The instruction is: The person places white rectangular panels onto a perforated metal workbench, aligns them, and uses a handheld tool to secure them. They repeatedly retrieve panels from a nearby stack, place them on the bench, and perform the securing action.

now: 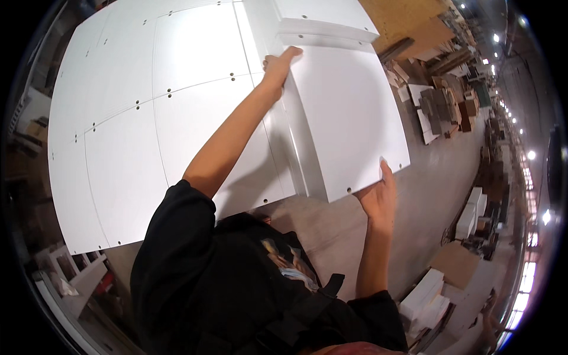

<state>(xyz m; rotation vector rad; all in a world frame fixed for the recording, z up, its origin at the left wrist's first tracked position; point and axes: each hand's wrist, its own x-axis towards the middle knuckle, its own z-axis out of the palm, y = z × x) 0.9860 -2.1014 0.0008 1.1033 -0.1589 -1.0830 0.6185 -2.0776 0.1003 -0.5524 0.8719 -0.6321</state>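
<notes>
A thick stack of white panels (352, 106) with small dark holes near its ends sits at the right side of a broad layer of white panels (204, 124). My left hand (280, 72) is closed on the stack's far left corner, thumb on top. At the near edge my right hand (378, 192) grips the stack from below, its thumb lying over the top face. Its other fingers are hidden under the panels. Just beyond stands another white panel stack (328, 15), close against the far end of the held one.
Brown boards (408, 23) lie past the far right corner. Panel offcuts (438, 109) are heaped on the concrete floor (435, 177) to the right. Long white pieces (423, 299) and a brown board (454, 264) lie at the lower right. A white frame (80, 281) stands at the lower left.
</notes>
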